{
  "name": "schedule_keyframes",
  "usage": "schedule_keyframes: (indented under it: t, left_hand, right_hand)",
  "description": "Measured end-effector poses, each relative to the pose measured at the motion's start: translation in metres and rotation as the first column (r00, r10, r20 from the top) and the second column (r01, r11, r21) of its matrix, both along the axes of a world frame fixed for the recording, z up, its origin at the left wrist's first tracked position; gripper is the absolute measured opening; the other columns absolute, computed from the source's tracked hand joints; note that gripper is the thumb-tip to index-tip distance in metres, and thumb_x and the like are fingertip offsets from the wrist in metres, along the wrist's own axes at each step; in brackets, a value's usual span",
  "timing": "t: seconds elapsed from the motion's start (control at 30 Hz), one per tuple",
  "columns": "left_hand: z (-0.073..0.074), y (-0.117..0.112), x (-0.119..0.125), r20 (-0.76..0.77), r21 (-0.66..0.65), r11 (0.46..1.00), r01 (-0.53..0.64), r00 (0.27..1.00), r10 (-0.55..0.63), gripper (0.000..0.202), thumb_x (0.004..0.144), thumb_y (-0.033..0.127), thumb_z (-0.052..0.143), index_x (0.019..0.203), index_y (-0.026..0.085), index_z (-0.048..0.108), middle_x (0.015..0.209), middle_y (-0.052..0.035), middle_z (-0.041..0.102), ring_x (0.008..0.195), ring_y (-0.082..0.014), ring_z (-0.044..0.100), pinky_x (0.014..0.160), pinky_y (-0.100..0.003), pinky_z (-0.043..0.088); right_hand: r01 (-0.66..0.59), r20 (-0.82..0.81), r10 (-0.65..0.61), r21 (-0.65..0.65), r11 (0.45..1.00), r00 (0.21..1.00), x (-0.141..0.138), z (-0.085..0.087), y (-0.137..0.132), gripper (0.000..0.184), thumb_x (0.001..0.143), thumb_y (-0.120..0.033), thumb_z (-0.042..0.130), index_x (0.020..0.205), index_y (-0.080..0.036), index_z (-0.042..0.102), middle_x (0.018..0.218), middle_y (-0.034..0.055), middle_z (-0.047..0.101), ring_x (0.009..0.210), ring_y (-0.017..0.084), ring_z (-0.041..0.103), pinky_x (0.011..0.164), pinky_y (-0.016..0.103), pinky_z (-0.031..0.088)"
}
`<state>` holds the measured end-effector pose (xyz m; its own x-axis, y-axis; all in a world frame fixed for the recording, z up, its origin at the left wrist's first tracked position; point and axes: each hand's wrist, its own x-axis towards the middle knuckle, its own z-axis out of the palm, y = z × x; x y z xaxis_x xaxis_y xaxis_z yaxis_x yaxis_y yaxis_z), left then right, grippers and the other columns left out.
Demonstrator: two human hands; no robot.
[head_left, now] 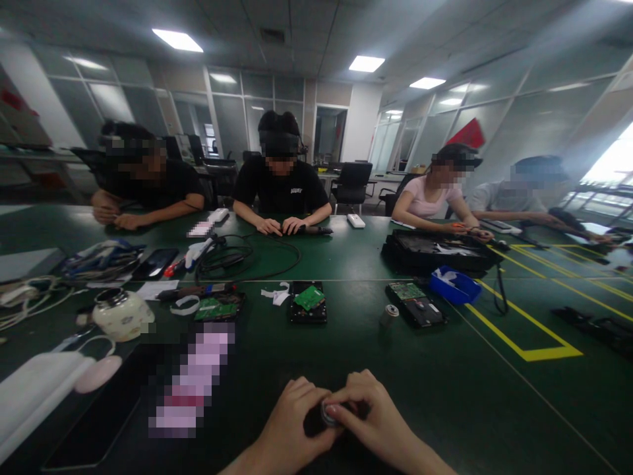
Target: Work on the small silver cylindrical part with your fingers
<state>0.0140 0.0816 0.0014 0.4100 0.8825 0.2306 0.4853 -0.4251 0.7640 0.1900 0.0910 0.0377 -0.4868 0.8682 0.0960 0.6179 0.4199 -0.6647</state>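
My left hand (289, 419) and my right hand (368, 412) meet low at the near edge of the green table (445, 396). Both have fingers curled around a small round metal part (329, 413) held between them; what the part is stays hard to tell. Ahead of my hands lies an opened hard drive (307, 302) with a green circuit board on top. A second drive (416, 303) lies to the right, beside a small metal cylinder (389, 315). A third board and drive (220, 307) rests to the left.
Several people sit across the table working with their own hands. A blue tray (455, 285) and black case (440, 252) are right of centre. A white jar (121, 315), cables (247, 257), a phone (93, 422) and a white case (34, 392) lie at left. Yellow tape lines (524, 330) mark the right side.
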Motion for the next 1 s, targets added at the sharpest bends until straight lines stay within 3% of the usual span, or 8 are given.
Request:
schedule_keyframes:
  t: [0.2, 0.3, 0.47, 0.63, 0.83, 1.0]
  left_hand:
    - [0.002, -0.001, -0.001, -0.016, -0.032, 0.999, -0.021, 1.000, 0.020, 0.026, 0.070, 0.025, 0.071, 0.095, 0.020, 0.067, 0.086, -0.0043, 0.067, 0.084, -0.0226, 0.057, 0.078, -0.035, 0.043]
    - [0.006, -0.001, -0.001, -0.048, -0.063, 0.998, -0.021, 0.999, 0.018, 0.027, 0.071, 0.027, 0.071, 0.097, 0.021, 0.067, 0.088, -0.0043, 0.066, 0.086, -0.0232, 0.057, 0.080, -0.037, 0.043]
    - [0.008, -0.002, -0.001, -0.053, -0.070, 0.997, -0.017, 0.999, 0.013, 0.027, 0.070, 0.026, 0.071, 0.096, 0.021, 0.067, 0.087, -0.0040, 0.067, 0.085, -0.0232, 0.057, 0.081, -0.037, 0.043]
    - [0.005, -0.001, -0.001, -0.048, -0.070, 0.997, -0.023, 0.999, 0.020, 0.026, 0.070, 0.026, 0.071, 0.095, 0.021, 0.067, 0.087, -0.0037, 0.067, 0.085, -0.0230, 0.058, 0.081, -0.037, 0.042]
    - [0.006, 0.000, 0.000, -0.053, -0.068, 0.997, -0.022, 0.998, 0.019, 0.026, 0.070, 0.027, 0.071, 0.095, 0.022, 0.067, 0.085, -0.0032, 0.067, 0.084, -0.0227, 0.057, 0.080, -0.036, 0.043]
    - [0.005, -0.001, 0.000, -0.036, -0.054, 0.998, -0.012, 0.999, 0.010, 0.026, 0.070, 0.026, 0.071, 0.095, 0.021, 0.067, 0.086, -0.0039, 0.068, 0.083, -0.0228, 0.058, 0.080, -0.036, 0.043]
  right_hand:
    - [0.147, -0.073, -0.143, 0.060, 0.987, 0.987, 0.011, -0.004, 0.025, 0.026, 0.084, -0.047, 0.059, 0.083, -0.027, 0.076, 0.068, 0.0010, 0.054, 0.070, 0.017, 0.051, 0.070, 0.031, 0.036]
    - [0.252, 0.001, -0.254, 0.130, 0.959, 0.967, 0.027, -0.013, 0.049, 0.024, 0.084, -0.046, 0.059, 0.088, -0.030, 0.076, 0.071, 0.0012, 0.054, 0.074, 0.018, 0.052, 0.073, 0.033, 0.035]
    - [0.294, 0.163, -0.314, 0.136, 0.946, 0.935, 0.043, -0.035, 0.070, 0.021, 0.083, -0.047, 0.060, 0.090, -0.034, 0.075, 0.077, 0.0022, 0.057, 0.081, 0.021, 0.053, 0.076, 0.035, 0.033]
    - [0.291, 0.174, -0.309, 0.122, 0.949, 0.935, 0.047, -0.044, 0.069, 0.026, 0.080, -0.048, 0.063, 0.101, -0.035, 0.071, 0.078, 0.0015, 0.057, 0.082, 0.021, 0.053, 0.077, 0.035, 0.033]
    - [0.272, 0.165, -0.294, 0.146, 0.951, 0.941, 0.043, -0.039, 0.066, 0.017, 0.082, -0.044, 0.063, 0.092, -0.035, 0.074, 0.076, 0.0014, 0.057, 0.079, 0.020, 0.052, 0.075, 0.035, 0.031]
    - [0.144, 0.026, -0.145, 0.042, 0.989, 0.989, 0.024, -0.015, 0.039, 0.022, 0.083, -0.047, 0.061, 0.089, -0.031, 0.076, 0.072, 0.0010, 0.053, 0.075, 0.018, 0.049, 0.073, 0.033, 0.034]
